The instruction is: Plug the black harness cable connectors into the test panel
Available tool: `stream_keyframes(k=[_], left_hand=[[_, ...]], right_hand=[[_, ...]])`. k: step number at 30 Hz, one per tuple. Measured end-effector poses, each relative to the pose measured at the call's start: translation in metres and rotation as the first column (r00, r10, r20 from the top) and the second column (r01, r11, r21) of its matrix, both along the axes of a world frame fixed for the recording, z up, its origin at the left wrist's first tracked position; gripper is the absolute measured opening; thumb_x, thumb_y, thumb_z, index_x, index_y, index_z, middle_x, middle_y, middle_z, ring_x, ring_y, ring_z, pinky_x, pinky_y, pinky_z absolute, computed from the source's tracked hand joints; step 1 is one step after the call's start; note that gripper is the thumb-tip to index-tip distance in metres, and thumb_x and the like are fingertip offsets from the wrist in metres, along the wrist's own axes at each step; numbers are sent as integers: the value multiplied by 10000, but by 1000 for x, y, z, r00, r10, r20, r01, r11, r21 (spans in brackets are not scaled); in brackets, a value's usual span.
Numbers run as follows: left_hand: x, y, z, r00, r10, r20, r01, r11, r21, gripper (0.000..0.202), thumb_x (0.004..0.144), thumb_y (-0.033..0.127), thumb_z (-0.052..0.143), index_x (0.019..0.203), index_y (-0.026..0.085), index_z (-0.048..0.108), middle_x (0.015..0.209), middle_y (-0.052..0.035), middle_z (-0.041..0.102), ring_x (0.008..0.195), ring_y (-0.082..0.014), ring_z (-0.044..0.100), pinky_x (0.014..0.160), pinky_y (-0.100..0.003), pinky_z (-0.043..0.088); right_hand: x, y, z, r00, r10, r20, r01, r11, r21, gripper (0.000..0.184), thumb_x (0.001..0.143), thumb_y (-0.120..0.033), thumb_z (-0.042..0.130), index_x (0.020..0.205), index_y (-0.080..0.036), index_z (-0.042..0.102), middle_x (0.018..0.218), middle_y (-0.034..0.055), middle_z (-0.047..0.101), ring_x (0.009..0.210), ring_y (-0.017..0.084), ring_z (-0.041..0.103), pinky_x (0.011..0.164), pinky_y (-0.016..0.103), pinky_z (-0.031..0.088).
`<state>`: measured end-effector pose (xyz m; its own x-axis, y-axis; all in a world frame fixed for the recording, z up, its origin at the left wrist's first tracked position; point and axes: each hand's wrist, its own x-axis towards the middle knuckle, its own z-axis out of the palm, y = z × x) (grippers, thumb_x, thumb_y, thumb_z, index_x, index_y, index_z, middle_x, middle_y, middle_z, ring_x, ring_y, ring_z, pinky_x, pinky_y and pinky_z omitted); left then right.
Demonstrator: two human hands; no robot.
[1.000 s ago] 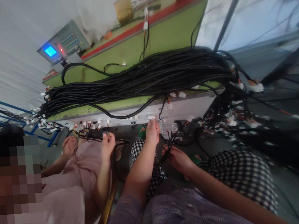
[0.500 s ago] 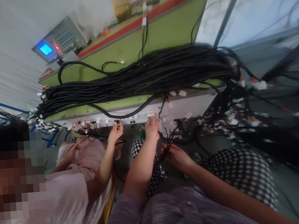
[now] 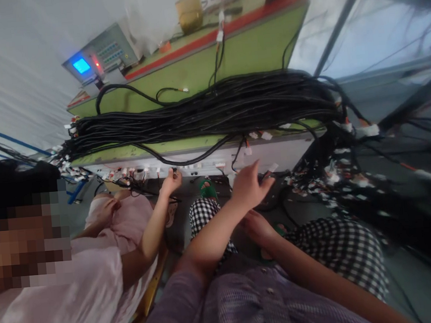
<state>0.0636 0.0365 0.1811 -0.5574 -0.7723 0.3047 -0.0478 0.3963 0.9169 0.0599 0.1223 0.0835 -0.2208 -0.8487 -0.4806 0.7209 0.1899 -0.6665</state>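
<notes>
Black cable bundle [image 3: 197, 115]: lying along the green surface [image 3: 195, 144]. White connector [image 3: 220, 165]: on the white front panel [image 3: 293, 151], now released; left hand [image 3: 252, 186] has shifted rightward, thumb and fingers spread, so contact there has ended. Right hand [image 3: 260, 227]: just below (fingers hidden; grip cannot be told).

Mid-frame, the cables [image 3: 204, 115] are black and the surface [image 3: 114, 153] green; trousers [image 3: 338, 251] lower right are black-and-white checked, the bottom-centre shirt [image 3: 241, 304] purple, the upper-left screen [image 3: 81, 66] blue.
</notes>
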Motion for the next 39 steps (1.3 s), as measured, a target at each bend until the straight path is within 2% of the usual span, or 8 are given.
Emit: stream_keyframes(k=[3,6,8,12,17,27,35,39], left_hand=[[-10,1,9,985,-163,57,152,974,166,286,752,167,706,1034,190,662,826,-70,655,784,-207,597,693,-249,450],[4,-1,9,963,-238,-129,270,890,367,135,842,264,633,933,174,676,755,-40,637,619,-132,559,602,-218,436],[24,-8,3,946,-32,-324,183,876,447,230,830,387,659,875,162,652,660,-10,573,540,-93,500,546,-202,410],[73,-43,-17,736,491,-467,-102,761,640,416,792,540,661,703,172,487,512,67,374,421,-43,317,406,-172,275],[107,-78,-39,708,648,-279,-284,624,728,392,788,437,685,662,173,424,491,83,370,381,-32,292,359,-169,202],[111,-92,-44,760,615,-212,-261,587,767,367,769,398,685,670,168,418,529,86,406,363,-3,253,353,-160,115],[85,-79,-37,931,325,-167,-53,572,819,377,725,420,738,637,160,480,424,106,258,322,-9,155,345,-169,34],[83,-77,-34,905,393,-161,-83,535,841,356,765,436,700,660,156,508,406,104,260,315,-18,152,339,-170,34]], right_hand=[[-3,2,1,1000,2,2,-2,1000,10,273,560,-303,769,784,-244,624,742,-6,651,642,149,537,598,283,425],[-7,5,2,1000,2,30,-2,1000,20,311,523,-307,796,757,-244,602,769,-5,657,635,148,546,575,280,430],[-8,6,1,999,-6,48,4,999,34,335,528,-326,810,770,-241,594,773,-5,660,653,152,571,570,276,437],[-6,4,-5,998,-7,66,3,998,63,372,546,-325,818,839,-235,607,753,-24,660,689,138,596,553,240,437],[1,0,-9,997,-5,81,-3,995,102,329,569,-291,816,821,-227,614,821,-1,692,672,141,593,522,236,430],[10,-4,0,994,79,76,-86,992,90,303,594,-286,791,844,-257,624,838,-16,690,732,139,611,542,231,438],[8,0,6,994,-21,107,4,987,158,260,584,-261,794,797,-250,644,741,-18,668,662,150,592,528,250,431],[2,3,-2,998,55,22,-56,996,70,231,634,-310,762,823,-263,640,772,4,679,708,195,613,565,302,458]])
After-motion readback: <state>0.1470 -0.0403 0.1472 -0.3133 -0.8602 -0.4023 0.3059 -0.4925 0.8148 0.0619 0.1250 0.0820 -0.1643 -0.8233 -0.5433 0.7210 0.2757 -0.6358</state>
